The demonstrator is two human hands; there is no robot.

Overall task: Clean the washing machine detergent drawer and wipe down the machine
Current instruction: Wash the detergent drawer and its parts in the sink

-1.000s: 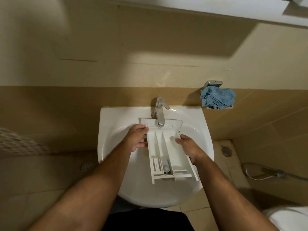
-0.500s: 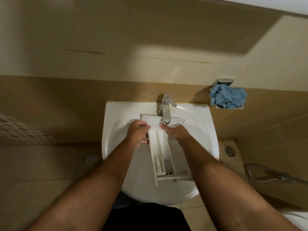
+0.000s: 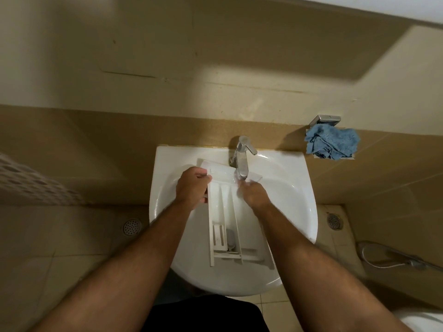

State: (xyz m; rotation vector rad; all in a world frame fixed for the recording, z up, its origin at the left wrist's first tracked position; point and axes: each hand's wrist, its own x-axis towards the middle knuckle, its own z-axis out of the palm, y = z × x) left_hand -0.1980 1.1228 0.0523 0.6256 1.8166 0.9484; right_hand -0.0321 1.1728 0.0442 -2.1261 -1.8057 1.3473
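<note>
The white detergent drawer (image 3: pixel 225 212) lies lengthwise in the white sink (image 3: pixel 299 200), its front panel under the chrome tap (image 3: pixel 242 161). My left hand (image 3: pixel 191 190) grips the drawer's left wall near the front panel, fingers curled round the edge. My right hand (image 3: pixel 255 195) rests inside the right compartment with its fingers reaching toward the tap's outlet, where water blurs the fingertips. My right forearm hides the drawer's right side. The washing machine is out of view.
A crumpled blue cloth (image 3: pixel 332 141) sits on a small wall holder right of the sink. Floor drains (image 3: pixel 131 226) lie on both sides. A spray hose (image 3: pixel 393 259) and a toilet rim (image 3: pixel 422 319) are at the lower right.
My right hand left the drawer's right wall and moved into the compartment up to the tap. The drawer turned slightly, and my left hand kept its grip.
</note>
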